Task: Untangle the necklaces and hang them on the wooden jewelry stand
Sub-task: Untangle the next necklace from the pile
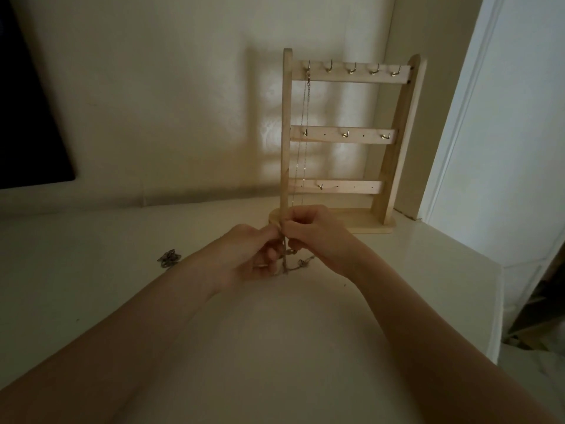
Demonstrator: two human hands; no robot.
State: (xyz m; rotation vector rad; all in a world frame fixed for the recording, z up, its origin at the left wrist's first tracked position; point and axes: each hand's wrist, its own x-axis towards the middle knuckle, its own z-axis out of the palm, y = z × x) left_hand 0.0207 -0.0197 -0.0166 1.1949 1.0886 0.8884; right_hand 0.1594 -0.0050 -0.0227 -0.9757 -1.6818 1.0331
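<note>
Both forearms reach in from the bottom edge over the pale desk [305, 347]. Left hand [250, 258], fingers curled, pinches a tangled chain [287, 264]; right hand [318, 237], also curled, pinches the same tangle from the other side. Hands nearly touching. Loose loops of the tangle hang beneath them, down to the desk. Second small clump of chain [168, 258] lies on the desk, left of the left hand, apart from it. Wooden jewelry stand [388, 154] upright at the back against the wall, three hooked bars. One thin necklace [305, 133] hangs from the leftmost top hook, running down behind the right hand. Dim light; links not resolvable.
</note>
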